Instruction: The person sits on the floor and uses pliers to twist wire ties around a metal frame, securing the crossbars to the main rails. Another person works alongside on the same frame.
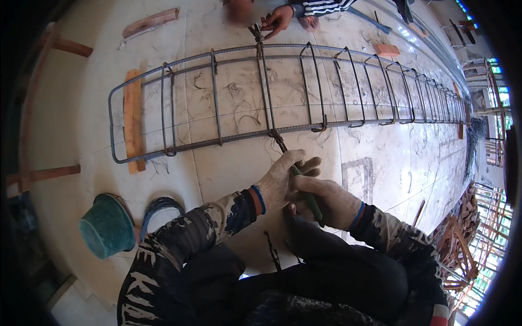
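In front of me, a long rebar cage (217, 142) of rods and stirrups lies on the floor. Dark tool jaws, apparently pincers (280, 143), meet its near rod at a stirrup. Their green handle (311, 202) slants back toward my legs. My left hand (278, 176), in a pale work glove, is closed around the tool near its head, with some fingers partly raised. Around the green handle my gloved right hand (331, 202) is closed. The exact wire at the jaws is too small to make out.
Across the cage, another person's hand (278, 20) is beside a similar dark tool (255, 33). A wooden block (133, 103) supports the cage's left end. A green bucket (107, 225) and a wire coil (162, 205) stand lower left. Scrap wood (457, 244) lies right.
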The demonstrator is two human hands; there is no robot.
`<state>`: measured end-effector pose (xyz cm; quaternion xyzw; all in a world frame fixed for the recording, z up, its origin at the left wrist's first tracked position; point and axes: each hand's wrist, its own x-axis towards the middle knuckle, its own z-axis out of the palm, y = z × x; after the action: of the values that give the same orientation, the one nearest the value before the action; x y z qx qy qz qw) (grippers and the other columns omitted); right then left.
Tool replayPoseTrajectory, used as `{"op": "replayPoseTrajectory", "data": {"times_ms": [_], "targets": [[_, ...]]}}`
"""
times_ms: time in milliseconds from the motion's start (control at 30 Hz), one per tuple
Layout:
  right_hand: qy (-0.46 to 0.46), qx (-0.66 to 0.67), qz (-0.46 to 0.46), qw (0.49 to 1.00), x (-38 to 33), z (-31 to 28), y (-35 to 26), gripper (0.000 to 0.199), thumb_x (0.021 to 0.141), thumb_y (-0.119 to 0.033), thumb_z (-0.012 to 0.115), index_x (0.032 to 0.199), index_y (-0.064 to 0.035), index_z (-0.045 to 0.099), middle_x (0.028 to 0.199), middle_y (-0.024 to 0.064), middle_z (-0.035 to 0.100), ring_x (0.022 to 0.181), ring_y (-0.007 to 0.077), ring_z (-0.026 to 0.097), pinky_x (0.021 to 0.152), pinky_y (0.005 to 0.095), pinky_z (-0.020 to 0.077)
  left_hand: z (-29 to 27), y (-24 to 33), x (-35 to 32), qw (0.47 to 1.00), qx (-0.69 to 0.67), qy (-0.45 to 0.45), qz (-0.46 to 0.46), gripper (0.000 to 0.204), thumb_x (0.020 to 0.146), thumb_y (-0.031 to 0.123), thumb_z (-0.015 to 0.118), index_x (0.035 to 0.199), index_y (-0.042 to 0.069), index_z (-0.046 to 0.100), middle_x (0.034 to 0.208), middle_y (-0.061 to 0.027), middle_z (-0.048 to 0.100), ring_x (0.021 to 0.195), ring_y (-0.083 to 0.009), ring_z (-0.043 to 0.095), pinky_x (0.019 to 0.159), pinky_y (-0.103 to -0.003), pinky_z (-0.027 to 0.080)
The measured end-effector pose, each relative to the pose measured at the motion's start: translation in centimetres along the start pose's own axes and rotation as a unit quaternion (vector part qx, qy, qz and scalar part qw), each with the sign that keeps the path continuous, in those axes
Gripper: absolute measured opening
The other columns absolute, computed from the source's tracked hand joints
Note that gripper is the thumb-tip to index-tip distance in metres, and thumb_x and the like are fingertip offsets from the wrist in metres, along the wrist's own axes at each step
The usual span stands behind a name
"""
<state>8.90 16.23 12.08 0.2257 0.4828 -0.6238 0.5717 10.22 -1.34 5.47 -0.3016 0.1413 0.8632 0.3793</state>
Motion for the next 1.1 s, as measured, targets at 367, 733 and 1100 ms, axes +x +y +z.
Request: {"op": "replayPoseTrajectory", "data": {"times_ms": [367, 733, 1100], "targets": [[-0.342, 0.468, -0.009, 0.815, 4.6, 0.0, 4.2, 0.055, 0.105, -0.046, 0.066, 0.142, -0.0079, 0.049, 0.111, 0.0076, 0.063, 0.098, 0.0223, 0.069, 0.081, 0.0427, 0.0603, -2.5, 0.5, 0.0, 0.993, -0.054, -0.099, -0.040, 0.062, 0.106, 0.059, 0.058, 0.138, 0.006, 0.056, 0.144, -0.0151, 0.060, 0.117, -0.0260, 0.065, 0.091, -0.037, 0.059], [0.061, -0.324, -0.038, 0.943, 3.2, 2.2, 0.8, 0.025, 0.102, -0.026, 0.066, 0.110, -0.0017, 0.065, 0.091, 0.0087, 0.068, 0.076, 0.0221, 0.070, 0.066, 0.0364, 0.0582, -0.5, 1.2, 0.8, 0.932, 0.311, 0.187, -0.010, 0.036, 0.103, 0.040, 0.061, 0.101, 0.005, 0.069, 0.102, -0.0098, 0.067, 0.093, -0.0201, 0.065, 0.083, -0.035, 0.056], [-0.210, 0.285, 0.035, 0.934, 5.4, -0.8, 6.2, 0.047, 0.090, -0.037, 0.079, 0.124, -0.0089, 0.064, 0.095, 0.0021, 0.065, 0.082, 0.0207, 0.068, 0.072, 0.0331, 0.0545, -2.5, 1.9, 0.5, 0.986, 0.125, 0.050, -0.098, 0.034, 0.103, 0.035, 0.057, 0.104, 0.003, 0.067, 0.097, -0.0077, 0.066, 0.084, -0.0220, 0.064, 0.087, -0.037, 0.056]]}}
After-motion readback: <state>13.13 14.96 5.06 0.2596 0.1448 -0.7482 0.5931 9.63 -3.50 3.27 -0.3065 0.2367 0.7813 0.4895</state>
